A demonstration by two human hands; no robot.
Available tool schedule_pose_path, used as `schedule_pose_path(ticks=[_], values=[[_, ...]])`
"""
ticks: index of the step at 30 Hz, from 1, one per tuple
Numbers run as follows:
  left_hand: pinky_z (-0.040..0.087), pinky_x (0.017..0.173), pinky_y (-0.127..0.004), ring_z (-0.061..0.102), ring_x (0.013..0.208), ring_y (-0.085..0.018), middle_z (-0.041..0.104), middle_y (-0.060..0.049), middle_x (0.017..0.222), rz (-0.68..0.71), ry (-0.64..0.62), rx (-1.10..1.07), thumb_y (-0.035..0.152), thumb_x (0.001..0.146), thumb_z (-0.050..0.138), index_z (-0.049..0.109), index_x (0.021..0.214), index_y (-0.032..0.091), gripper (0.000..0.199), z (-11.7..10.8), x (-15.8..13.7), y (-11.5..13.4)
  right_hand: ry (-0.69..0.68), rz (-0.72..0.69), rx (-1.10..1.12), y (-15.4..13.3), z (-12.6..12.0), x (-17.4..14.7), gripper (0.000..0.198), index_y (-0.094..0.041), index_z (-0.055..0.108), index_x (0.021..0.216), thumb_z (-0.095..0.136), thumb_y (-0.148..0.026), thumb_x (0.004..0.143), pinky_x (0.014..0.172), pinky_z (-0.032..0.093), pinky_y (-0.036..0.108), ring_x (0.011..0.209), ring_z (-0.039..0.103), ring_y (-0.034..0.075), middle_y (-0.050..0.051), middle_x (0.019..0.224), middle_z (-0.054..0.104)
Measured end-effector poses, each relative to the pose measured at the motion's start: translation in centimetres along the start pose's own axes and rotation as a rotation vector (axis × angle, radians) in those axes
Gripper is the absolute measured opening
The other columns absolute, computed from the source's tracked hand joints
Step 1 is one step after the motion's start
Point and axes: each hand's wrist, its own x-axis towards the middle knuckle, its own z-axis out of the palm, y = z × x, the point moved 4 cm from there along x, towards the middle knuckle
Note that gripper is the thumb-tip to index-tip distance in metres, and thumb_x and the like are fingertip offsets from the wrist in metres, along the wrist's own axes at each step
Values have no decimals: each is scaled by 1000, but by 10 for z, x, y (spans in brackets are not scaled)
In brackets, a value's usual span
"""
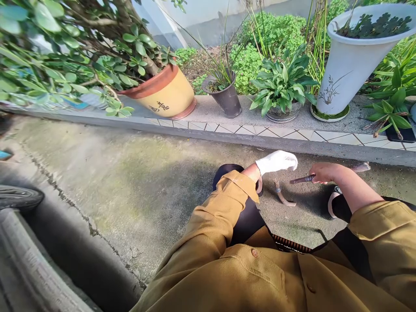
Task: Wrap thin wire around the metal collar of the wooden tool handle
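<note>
My left hand [278, 162], in a white glove, is held over the concrete with its fingers curled downward. Whatever those fingers may hold is hidden. Bare and closed, my right hand [321, 172] grips a dark stick-like tool [303, 179] that sticks out on both sides of the fist. Its far right end is pale and rough; I cannot make out its exact kind. Between and below my hands, a curved brown hook-shaped piece [284, 197] rests on the ground, with a bluish band near its upper end.
A tiled ledge [240, 130] runs across ahead, bearing a yellow pot [169, 95], a small dark pot [227, 100], a leafy potted plant [284, 86] and a tall white planter [341, 69]. Cracked concrete [136, 182] lies left, beside a grey rounded object [35, 264].
</note>
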Motion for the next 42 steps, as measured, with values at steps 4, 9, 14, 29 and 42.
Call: schedule_pose_path(ticks=[4,9,14,29,42], values=[[47,77,-28,55,77,-13,71,-8,85,-5,105,34,19,93,52,66,76,15,22,-15,9,-5,-329,-362,262,-24,8,-22,28,-21,76,84,72,-48,76,60,41,29,60,54,16,0,63,61],[45,73,-28,54,76,-15,67,-6,76,-75,117,74,19,95,47,66,78,17,26,-18,14,-15,-94,-521,627,-15,-24,-50,50,-20,75,98,74,-65,77,64,42,28,70,53,16,1,75,62],[41,61,-27,48,61,-11,60,-2,67,-65,-65,55,21,91,55,70,80,14,20,5,13,-14,545,-366,1059,20,-48,-51,50,-21,65,85,74,-69,75,61,45,29,63,50,15,3,73,59],[50,79,-27,62,82,-19,69,-6,76,48,-147,126,23,86,64,72,75,18,14,12,-15,13,-17,-50,-21,-12,0,-2,14,-20,72,71,67,-27,82,62,42,31,70,66,23,8,70,70],[41,63,-23,49,63,-11,58,-2,66,-24,-68,101,25,93,55,66,81,12,21,4,6,8,206,-456,785,4,-42,-56,46,-19,69,93,71,-64,84,67,43,27,70,52,15,1,77,61]])
